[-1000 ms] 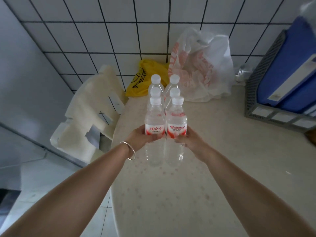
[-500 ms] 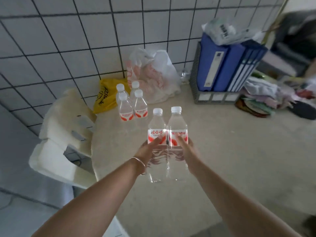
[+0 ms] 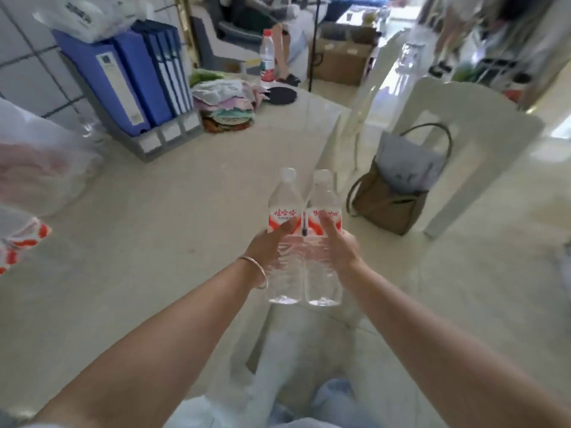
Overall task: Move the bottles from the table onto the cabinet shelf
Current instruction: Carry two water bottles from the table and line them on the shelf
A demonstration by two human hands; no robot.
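Clear glossy plastic bottles (image 3: 304, 242) with paper-like red labels; smooth pale table (image 3: 139, 211); thin metal bangle (image 3: 258, 270); crinkly plastic bag (image 3: 37, 168).

Blue binders (image 3: 136, 78) stand in a grey file rack (image 3: 160, 140) at 10 o'clock. Folded cloths (image 3: 227, 106) lie at 11 o'clock. A brown handbag (image 3: 392, 193) rests on a white chair (image 3: 482, 143) at 2 o'clock.

Pretty soft daylight, brightest at the upper right, probably from a window there; the far room is blown out and smeared; wide-angle bend stretches the edges; the plastic bag (image 3: 37, 162) at left is motion-blurred.
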